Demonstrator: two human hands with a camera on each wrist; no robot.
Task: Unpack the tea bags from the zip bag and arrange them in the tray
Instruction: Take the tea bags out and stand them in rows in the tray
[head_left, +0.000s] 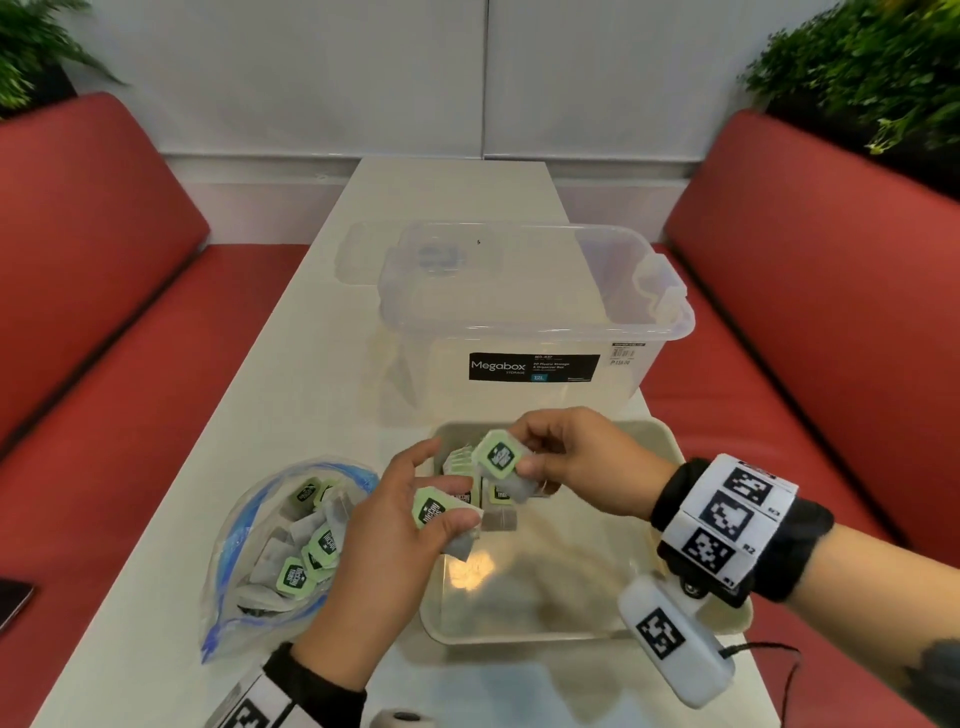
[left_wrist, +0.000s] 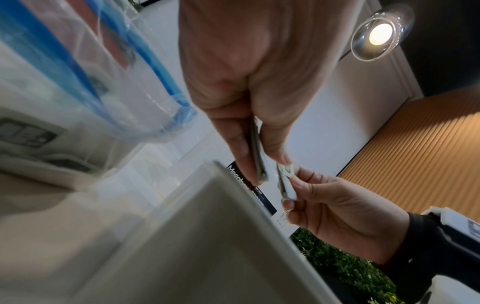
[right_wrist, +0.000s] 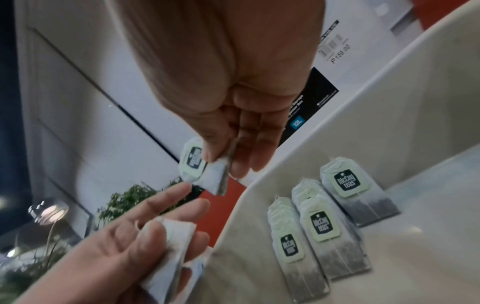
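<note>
A: Holding a tea bag in each hand, that's what the person is doing. The left hand (head_left: 400, 525) pinches one tea bag (head_left: 441, 517) between the thumb and the fingers. You can see its green tag with the dark label on top.

B: And the other hand?

A: The right hand (head_left: 576, 457) pinches a second tea bag (head_left: 501, 460) with its thumb and fingertips. The other fingers are curled in. That bag has a green tag too, and the white paper pouch hangs down under it.

B: Where are the two hands?

A: They are close together, up in the air over the far left part of the tray (head_left: 670, 441). The two bags are near each other but not touching.

B: Are there bags in the tray?

A: Yes. The right wrist view shows three little stacks (right_wrist: 324, 226) lying flat side by side near the tray's wall. Each top bag has its tag facing up. The tags say McCoy teas.

B: Where is the zip bag?

A: The zip bag (head_left: 249, 525) lies on the white table (head_left: 291, 364), just to the left of the tray. It is see-through with a blue zip edge, and its mouth is open. A pile of tea bags (head_left: 306, 551) sits inside, all jumbled.

B: What is that big box?

A: A clear storage box (head_left: 519, 322) stands behind the tray. It has a black Megabox label on the front. Red seats (head_left: 104, 260) are on both sides of the table.
</note>
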